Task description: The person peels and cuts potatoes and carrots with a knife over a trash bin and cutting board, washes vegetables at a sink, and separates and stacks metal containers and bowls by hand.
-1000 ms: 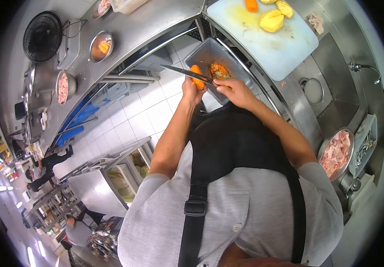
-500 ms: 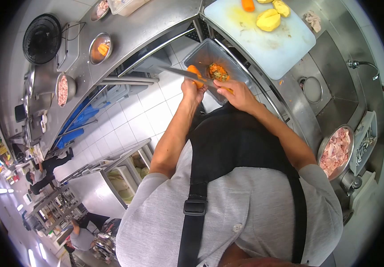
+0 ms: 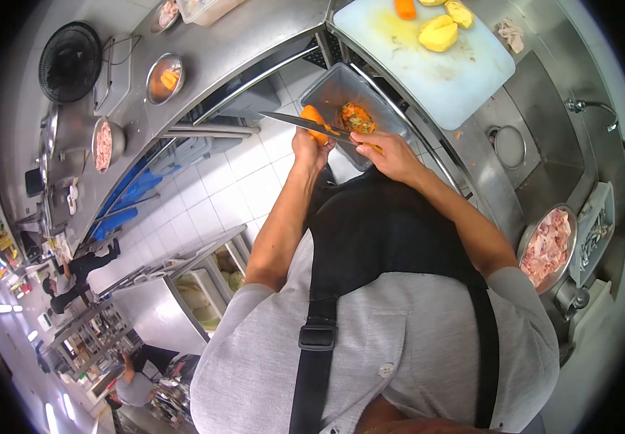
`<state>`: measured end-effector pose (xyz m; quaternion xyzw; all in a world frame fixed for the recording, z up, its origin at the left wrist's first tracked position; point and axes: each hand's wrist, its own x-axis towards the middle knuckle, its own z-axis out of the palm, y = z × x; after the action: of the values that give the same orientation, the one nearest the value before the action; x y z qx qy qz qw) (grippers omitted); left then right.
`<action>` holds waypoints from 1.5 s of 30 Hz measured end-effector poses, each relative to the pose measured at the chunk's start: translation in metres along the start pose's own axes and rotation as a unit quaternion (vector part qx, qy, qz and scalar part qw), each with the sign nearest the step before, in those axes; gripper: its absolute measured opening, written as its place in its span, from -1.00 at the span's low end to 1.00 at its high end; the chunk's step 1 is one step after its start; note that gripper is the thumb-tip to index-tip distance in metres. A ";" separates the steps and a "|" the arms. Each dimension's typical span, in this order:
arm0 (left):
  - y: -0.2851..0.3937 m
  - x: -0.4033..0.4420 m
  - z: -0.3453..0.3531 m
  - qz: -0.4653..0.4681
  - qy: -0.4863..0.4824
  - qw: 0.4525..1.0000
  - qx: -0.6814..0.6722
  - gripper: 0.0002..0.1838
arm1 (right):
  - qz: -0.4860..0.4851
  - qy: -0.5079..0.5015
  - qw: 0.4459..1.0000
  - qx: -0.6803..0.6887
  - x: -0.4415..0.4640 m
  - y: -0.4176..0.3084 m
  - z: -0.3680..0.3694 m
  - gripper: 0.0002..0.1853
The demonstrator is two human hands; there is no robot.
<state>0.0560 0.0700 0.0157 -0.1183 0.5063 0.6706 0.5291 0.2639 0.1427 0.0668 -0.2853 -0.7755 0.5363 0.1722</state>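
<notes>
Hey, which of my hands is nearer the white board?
Right. The right hand, gripping the knife, is left of the near corner of the board; the left hand, around the carrot, is farther left.

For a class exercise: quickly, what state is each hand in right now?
Left hand: closed, holding a carrot.
Right hand: closed, holding a knife.

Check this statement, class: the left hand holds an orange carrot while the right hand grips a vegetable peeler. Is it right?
Not quite, the tool is wrong: the head view shows the right hand gripping a long-bladed knife. The left hand does hold an orange carrot.
</notes>
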 end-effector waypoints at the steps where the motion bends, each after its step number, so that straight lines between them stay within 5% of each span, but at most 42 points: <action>1: -0.003 0.001 -0.002 -0.014 -0.039 0.999 0.003 -0.55 | -0.002 0.011 1.000 0.007 0.003 0.006 0.003 -0.65; 3: -0.005 -0.004 -0.006 -0.042 -0.113 0.993 0.008 -0.53 | 0.011 0.027 0.999 0.012 0.010 0.017 0.005 -0.65; 8: -0.007 -0.028 0.011 -0.039 -0.101 0.993 0.050 -0.47 | 0.094 0.036 0.995 -0.006 0.029 0.025 -0.005 -0.63; 13: 0.004 -0.007 -0.004 -0.017 -0.123 0.992 0.028 -0.52 | 0.044 0.011 0.999 -0.002 0.011 0.006 -0.004 -0.63; 20: 0.013 -0.004 -0.001 0.013 -0.037 0.999 0.005 -0.57 | 0.015 -0.007 1.000 0.001 -0.007 -0.007 -0.005 -0.65; 30: -0.002 -0.025 0.001 -0.048 -0.097 0.994 0.010 -0.52 | -0.052 0.065 0.996 -0.007 0.033 0.031 0.018 -0.66; 36: -0.003 -0.026 -0.004 -0.035 -0.171 0.984 0.045 -0.47 | 0.210 0.000 0.976 0.061 0.058 0.037 0.010 -0.65; 40: 0.007 -0.016 0.000 -0.084 -0.108 0.991 0.006 -0.51 | 0.112 0.001 0.993 0.047 0.043 0.035 0.010 -0.64; 45: 0.000 0.017 -0.008 -0.033 -0.053 0.997 0.035 -0.57 | 0.015 -0.005 1.000 0.015 0.014 0.006 0.005 -0.65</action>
<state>0.0459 0.0732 0.0006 -0.0805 0.4968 0.6401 0.5805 0.2519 0.1490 0.0593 -0.2919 -0.7640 0.5515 0.1642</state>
